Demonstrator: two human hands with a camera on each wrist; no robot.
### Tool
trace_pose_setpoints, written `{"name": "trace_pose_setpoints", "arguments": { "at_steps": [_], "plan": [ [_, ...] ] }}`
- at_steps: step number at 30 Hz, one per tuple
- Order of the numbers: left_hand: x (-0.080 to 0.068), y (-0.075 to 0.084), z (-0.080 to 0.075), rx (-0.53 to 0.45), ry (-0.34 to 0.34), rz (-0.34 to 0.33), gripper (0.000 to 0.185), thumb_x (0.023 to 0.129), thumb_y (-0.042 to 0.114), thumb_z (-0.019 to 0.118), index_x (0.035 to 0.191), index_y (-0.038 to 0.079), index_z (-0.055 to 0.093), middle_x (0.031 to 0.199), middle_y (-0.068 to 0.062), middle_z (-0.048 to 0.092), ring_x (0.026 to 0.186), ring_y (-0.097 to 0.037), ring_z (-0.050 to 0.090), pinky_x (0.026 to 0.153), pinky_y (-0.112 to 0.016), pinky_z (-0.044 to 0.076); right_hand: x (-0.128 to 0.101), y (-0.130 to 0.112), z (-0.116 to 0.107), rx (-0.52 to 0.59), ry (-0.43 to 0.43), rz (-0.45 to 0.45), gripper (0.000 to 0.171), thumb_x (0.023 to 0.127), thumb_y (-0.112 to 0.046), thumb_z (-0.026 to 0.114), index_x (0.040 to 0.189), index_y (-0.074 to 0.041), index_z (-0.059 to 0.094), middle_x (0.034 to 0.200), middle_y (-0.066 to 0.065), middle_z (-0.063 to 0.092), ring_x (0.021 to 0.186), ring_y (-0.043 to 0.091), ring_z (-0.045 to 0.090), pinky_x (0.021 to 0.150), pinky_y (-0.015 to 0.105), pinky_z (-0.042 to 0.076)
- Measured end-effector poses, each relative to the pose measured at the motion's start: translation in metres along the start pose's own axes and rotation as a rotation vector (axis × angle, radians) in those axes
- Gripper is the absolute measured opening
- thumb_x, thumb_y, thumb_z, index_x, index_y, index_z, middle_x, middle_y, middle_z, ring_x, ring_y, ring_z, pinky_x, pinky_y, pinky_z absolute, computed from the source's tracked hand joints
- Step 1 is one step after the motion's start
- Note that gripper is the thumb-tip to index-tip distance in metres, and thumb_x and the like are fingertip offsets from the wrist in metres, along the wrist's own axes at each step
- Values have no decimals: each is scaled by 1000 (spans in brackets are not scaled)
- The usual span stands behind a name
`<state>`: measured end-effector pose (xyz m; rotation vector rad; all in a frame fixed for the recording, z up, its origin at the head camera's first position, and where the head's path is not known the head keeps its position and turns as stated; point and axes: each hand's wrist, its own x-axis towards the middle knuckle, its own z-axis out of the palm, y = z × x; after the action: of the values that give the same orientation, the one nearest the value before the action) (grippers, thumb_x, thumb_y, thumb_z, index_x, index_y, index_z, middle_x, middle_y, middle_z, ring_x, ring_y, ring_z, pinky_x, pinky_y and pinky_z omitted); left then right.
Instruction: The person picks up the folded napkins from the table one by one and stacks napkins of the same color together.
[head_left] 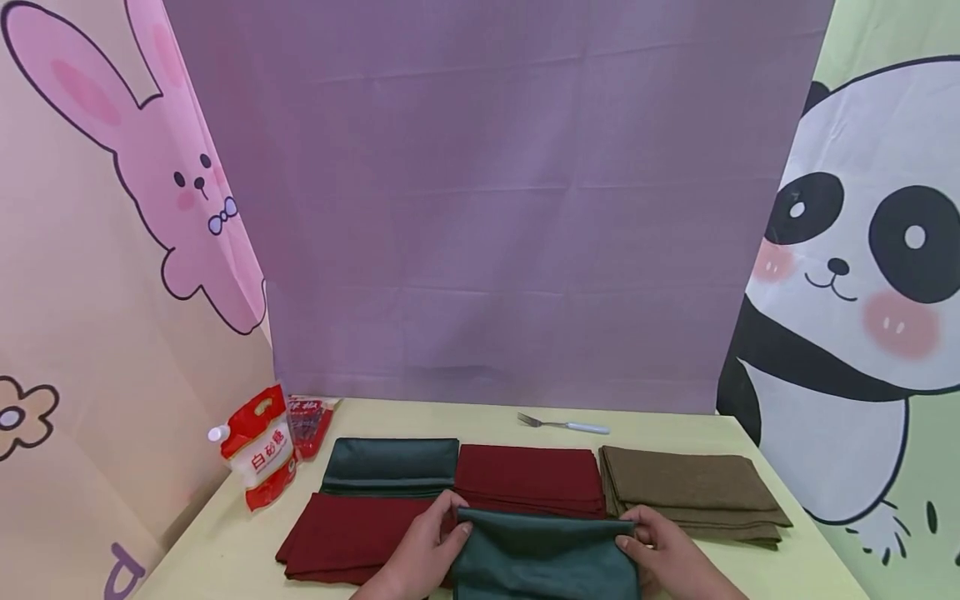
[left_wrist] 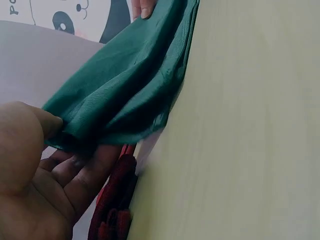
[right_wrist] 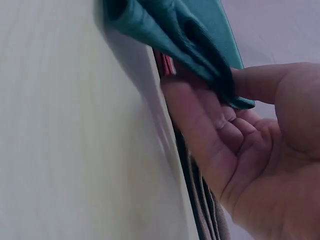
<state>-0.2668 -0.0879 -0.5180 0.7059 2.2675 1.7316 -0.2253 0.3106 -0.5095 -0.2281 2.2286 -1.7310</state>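
Note:
Both hands hold a dark green folded cloth [head_left: 547, 554] by its two far corners, at the front middle of the table. My left hand [head_left: 427, 542] pinches the left corner between thumb and fingers, over the edge of a folded red cloth [head_left: 352, 533]. At the other corner, my right hand [head_left: 663, 550] pinches the fabric in the same way, just in front of a folded brown cloth [head_left: 690, 483]. In the left wrist view the green cloth [left_wrist: 120, 85] sags in loose folds between the hands, close over the table. Its near part runs out of the head view.
Behind lie another folded green cloth [head_left: 393, 465] and a second folded red cloth [head_left: 528, 477]. A fork [head_left: 562, 424] with a pale handle lies farther back. At the left edge stand a red-and-white spouted bag [head_left: 262, 450] and a red packet [head_left: 309, 425].

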Motion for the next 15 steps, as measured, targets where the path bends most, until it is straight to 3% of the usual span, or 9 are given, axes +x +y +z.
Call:
{"name": "trace_pose_setpoints", "arguments": {
  "at_steps": [7,11,15],
  "plan": [
    [0,-2,0,-160,-52,-39,19,111,16,54,130,11,51,113,-9,66,93,-25,70,73,-34,59,-1,-3,4,4,40,-19,54,105,-18,66,142,10,38,88,7,61,68,19,59,60,47,61],
    [0,-3,-1,-247,-86,-33,28,112,17,52,139,11,48,119,-12,67,94,-29,73,67,-38,62,0,-5,4,6,31,-45,57,104,-17,67,145,9,36,89,8,59,64,15,56,59,46,61],
    [-1,-4,-1,-293,-95,-44,35,112,17,53,145,9,44,118,-14,68,91,-30,75,61,-38,62,0,-5,2,22,5,-59,58,103,-14,68,147,7,37,95,10,59,71,19,62,58,44,61]
  ]
}}
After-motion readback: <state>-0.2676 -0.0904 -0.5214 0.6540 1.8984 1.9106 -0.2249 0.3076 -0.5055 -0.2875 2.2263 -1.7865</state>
